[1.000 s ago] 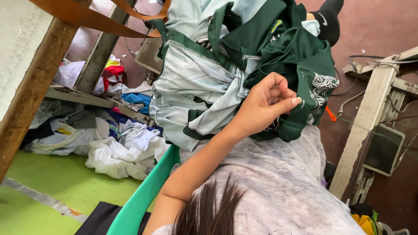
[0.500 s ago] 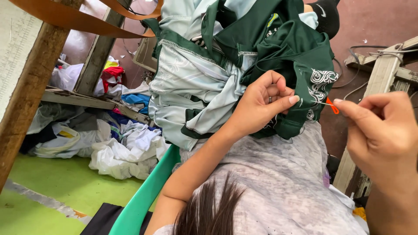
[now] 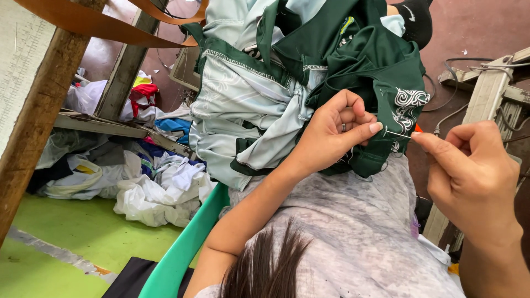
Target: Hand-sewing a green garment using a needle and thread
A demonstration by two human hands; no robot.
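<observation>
Thread (image 3: 398, 133) taut, horizontal, btwn both hands, at green garment (image 3: 381, 72).

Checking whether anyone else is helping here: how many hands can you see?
2. The left hand pinches the green garment at centre; the right hand is at the right edge, holding a small orange tool. No others show.

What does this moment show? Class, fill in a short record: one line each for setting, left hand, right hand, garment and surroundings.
Setting: a person seated, fabric bundled on the lap
Left hand: pinching the edge of the green garment
Right hand: fingertips on a small orange tool, mostly hidden
Garment: dark green and pale mint, white swirl print
Surroundings: pile of cloth scraps, wooden post, green chair edge
</observation>
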